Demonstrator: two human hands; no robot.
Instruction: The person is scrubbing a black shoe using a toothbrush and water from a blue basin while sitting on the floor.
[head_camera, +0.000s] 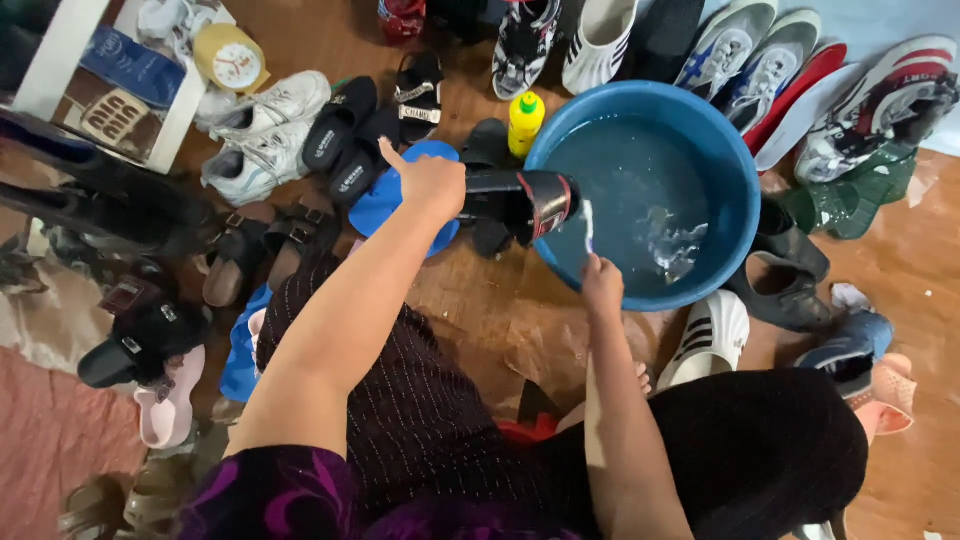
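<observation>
Two hands work at the rim of the blue basin (735, 215): the left hand (432, 183) grips a black slipper (520, 200) held over the water's edge, and the right hand (602, 283) pinches a small toothbrush (588, 226) against its toe. The wet slipper may slide from the grip and drop into the basin, because it is held by one end only, and water may splash on the dry white sneakers (262, 135) nearby.

Soft, even indoor light is falling from above, leaving only faint shadows under the shoes on the floor. Pale glare is glinting off the water in the blue basin (735, 190). The wide lens is bending the edges, and the near sleeve is blurring slightly.
</observation>
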